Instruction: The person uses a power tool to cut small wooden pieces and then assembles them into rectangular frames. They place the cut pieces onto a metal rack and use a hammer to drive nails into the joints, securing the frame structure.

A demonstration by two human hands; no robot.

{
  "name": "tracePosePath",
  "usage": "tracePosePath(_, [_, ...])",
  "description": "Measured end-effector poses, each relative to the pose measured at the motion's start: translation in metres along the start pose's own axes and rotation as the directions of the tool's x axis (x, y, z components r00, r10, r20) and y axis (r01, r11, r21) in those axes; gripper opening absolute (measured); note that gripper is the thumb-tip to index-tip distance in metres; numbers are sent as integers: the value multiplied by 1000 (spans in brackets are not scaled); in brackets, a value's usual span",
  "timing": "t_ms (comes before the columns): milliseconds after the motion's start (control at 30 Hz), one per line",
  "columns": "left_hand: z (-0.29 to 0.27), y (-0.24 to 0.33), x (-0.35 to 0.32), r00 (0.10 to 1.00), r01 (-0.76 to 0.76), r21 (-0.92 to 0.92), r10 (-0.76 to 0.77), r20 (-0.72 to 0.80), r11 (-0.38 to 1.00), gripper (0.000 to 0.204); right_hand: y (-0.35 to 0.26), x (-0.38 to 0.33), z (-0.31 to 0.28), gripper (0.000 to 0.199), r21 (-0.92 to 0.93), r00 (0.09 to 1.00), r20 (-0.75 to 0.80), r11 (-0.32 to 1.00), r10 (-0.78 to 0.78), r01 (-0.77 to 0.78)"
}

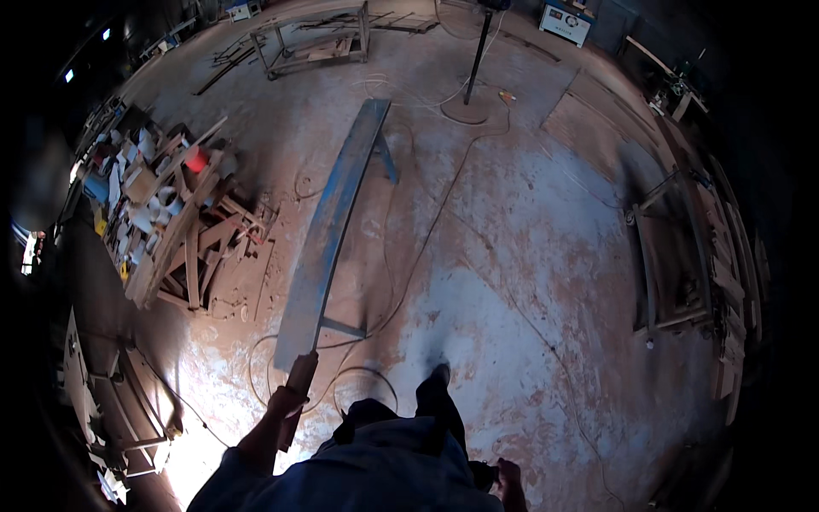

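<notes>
left hand (pixel 287 401) is closing its grip around a wooden piece (pixel 298 397), just at the near end of the long blue bench (pixel 331 224) | right hand (pixel 510 480) is hanging low beside the hip, grip state cannot be told | bench is standing on the dusty floor (pixel 512 282), cables (pixel 426 230) trailing around it | scrap wood pile (pixel 183 230) is lying to the left
</notes>
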State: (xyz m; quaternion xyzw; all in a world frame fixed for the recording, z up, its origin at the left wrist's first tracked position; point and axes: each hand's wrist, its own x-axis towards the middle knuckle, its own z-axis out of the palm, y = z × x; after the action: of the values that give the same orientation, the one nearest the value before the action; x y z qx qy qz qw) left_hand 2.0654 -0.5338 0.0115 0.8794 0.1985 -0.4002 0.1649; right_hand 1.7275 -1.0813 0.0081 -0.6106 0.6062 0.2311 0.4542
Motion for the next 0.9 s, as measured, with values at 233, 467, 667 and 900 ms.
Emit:
tracePosePath(233, [-49, 179, 19, 995, 78, -139, -69, 71, 987, 66, -358, 110, -115, 30, 261, 948, -58, 911, -314, 318])
tracePosePath(467, [17, 246, 238, 983, -179, -116, 183, 24, 977, 86, -607, 197, -135, 27, 283, 908, -54, 866, -415, 413])
tracePosePath(667, [-181, 449, 261, 987, 60, -178, -32, 155, 982, 81, -679, 248, -106, 21, 63, 997, 74, 998, -21, 17])
tracePosePath(900, [-362, 618, 353, 982, 124, -427, -173, -79, 896, 72, -874, 341, -81, 19, 239, 972, 232, 971, -35, -23])
